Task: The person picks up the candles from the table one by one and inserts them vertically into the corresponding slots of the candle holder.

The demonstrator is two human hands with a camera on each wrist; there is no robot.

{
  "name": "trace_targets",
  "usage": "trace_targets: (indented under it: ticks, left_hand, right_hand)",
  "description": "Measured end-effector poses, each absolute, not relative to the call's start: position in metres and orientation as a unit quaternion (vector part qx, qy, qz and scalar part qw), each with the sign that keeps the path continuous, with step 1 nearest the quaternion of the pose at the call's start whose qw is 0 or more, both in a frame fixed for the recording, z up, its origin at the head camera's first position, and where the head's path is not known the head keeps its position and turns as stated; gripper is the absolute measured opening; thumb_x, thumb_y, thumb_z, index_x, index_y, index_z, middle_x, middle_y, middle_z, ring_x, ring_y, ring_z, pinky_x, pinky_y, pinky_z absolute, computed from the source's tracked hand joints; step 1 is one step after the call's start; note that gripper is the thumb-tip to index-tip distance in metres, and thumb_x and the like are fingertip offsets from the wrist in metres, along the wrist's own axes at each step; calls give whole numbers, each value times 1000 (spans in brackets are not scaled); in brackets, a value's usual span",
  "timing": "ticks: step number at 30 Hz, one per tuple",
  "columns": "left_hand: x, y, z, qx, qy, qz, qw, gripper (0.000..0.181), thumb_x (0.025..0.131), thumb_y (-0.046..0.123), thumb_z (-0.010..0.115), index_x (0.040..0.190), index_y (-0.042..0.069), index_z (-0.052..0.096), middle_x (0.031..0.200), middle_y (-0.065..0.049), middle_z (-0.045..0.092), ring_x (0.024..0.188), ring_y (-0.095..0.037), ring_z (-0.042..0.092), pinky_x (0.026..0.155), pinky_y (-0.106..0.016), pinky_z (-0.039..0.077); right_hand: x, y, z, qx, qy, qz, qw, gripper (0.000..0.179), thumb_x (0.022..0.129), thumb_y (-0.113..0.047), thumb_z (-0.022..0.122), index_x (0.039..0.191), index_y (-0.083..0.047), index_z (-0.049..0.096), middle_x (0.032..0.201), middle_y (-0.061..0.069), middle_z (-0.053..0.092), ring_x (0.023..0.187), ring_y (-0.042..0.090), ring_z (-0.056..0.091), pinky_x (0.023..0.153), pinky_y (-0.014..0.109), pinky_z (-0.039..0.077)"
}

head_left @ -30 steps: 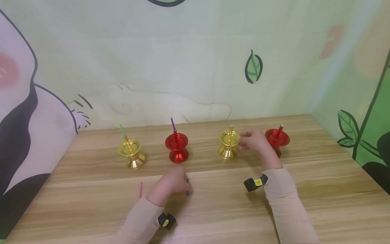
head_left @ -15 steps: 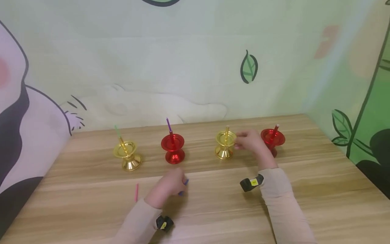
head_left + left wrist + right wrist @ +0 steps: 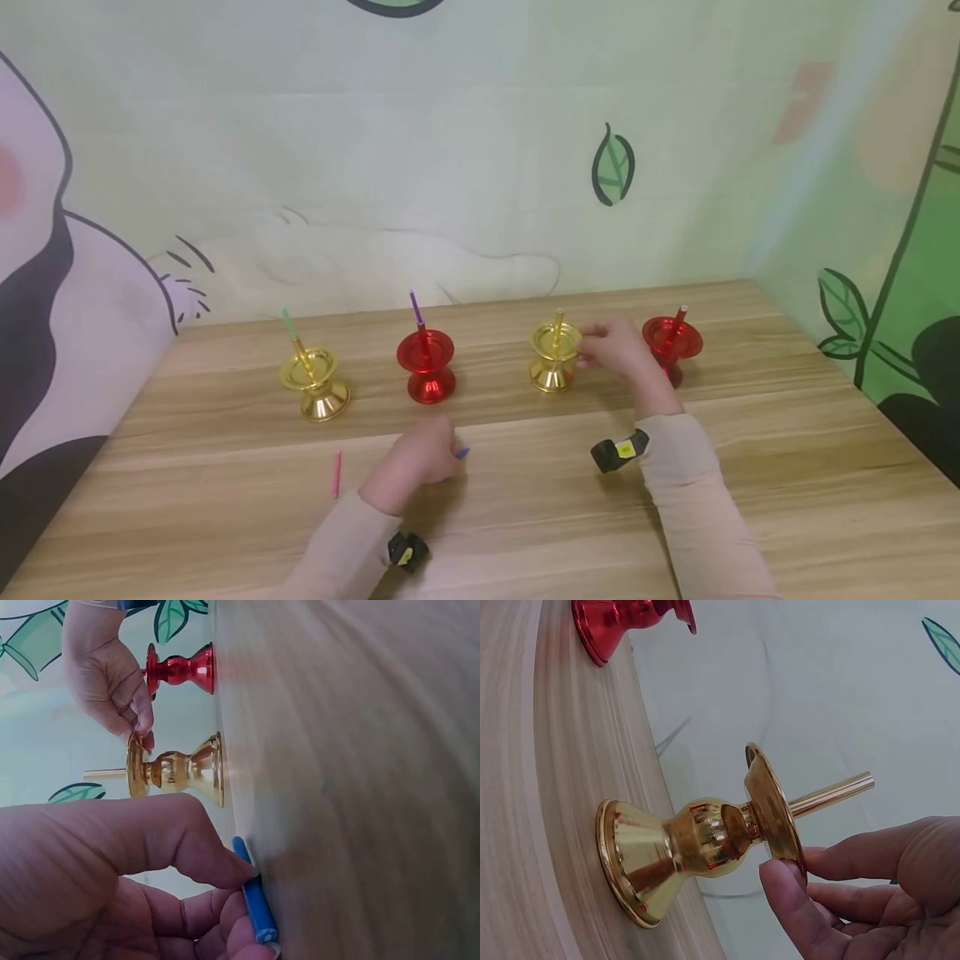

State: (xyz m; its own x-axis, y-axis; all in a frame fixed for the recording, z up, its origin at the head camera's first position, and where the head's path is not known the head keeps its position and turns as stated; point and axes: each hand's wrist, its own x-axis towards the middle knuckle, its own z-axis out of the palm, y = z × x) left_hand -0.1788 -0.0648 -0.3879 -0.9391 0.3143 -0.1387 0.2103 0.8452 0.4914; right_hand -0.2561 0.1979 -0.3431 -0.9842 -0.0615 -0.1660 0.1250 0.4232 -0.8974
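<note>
My left hand point(image 3: 426, 454) pinches a thin blue candle point(image 3: 259, 909) between thumb and fingers, low over the wooden tabletop. In the head view the hand hides most of it and only a blue tip shows. My right hand point(image 3: 617, 346) holds the rim of a gold candle holder point(image 3: 551, 375), thumb on one side of the dish and fingers on the other. That holder point(image 3: 712, 832) stands upright on its base, and its thin central tube point(image 3: 832, 795) bears no candle.
Right of it stands a red holder point(image 3: 672, 337), partly behind my right hand. Further left are a red holder point(image 3: 431, 387) with a purple candle point(image 3: 416, 307) and a gold holder point(image 3: 325, 402) with a green candle point(image 3: 289, 323). A pink candle point(image 3: 337, 475) lies near my left wrist.
My left fingers have closed on the blue candle and turned it, so less of it shows. The right hand stays at the gold holder's rim. The head view has shifted slightly.
</note>
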Motion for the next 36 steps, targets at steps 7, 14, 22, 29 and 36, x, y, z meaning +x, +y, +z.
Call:
trace_targets:
  ticks: [7,14,22,29,36]
  left_hand:
    - [-179,-65,-387,136,953,244,118,44,71,-4,64,48,14,31,42,6,26,43,-11,31,41,-19,25]
    - [-181,-67,-385,137,952,246,117,42,71,0,69,50,13,36,44,5,31,45,-11,33,42,-19,26]
    - [-189,-71,-387,110,941,304,98,17,81,0,66,75,4,51,65,-5,47,60,-19,46,52,-25,39]
    - [-192,-71,-384,107,939,319,71,19,81,3,70,88,6,52,74,-6,52,67,-19,49,59,-26,45]
    - [-194,-70,-382,101,931,344,64,24,79,1,71,95,6,54,78,-6,55,70,-19,51,63,-26,49]
  right_hand:
    - [-258,197,-344,27,835,-543,84,40,93,2,51,130,16,45,118,32,56,67,6,63,80,31,58]
    - [-258,197,-345,27,835,-543,84,39,94,1,51,130,15,46,117,31,57,68,7,63,85,35,57]
    - [-259,197,-347,25,832,-548,83,39,93,1,52,129,16,46,116,30,58,67,5,63,86,36,56]
    - [-261,199,-349,38,817,-568,88,40,93,1,52,131,14,46,118,29,56,68,6,63,88,37,55]
    - [-266,203,-355,53,790,-602,100,44,93,1,54,134,12,43,125,31,53,69,6,63,76,23,58]
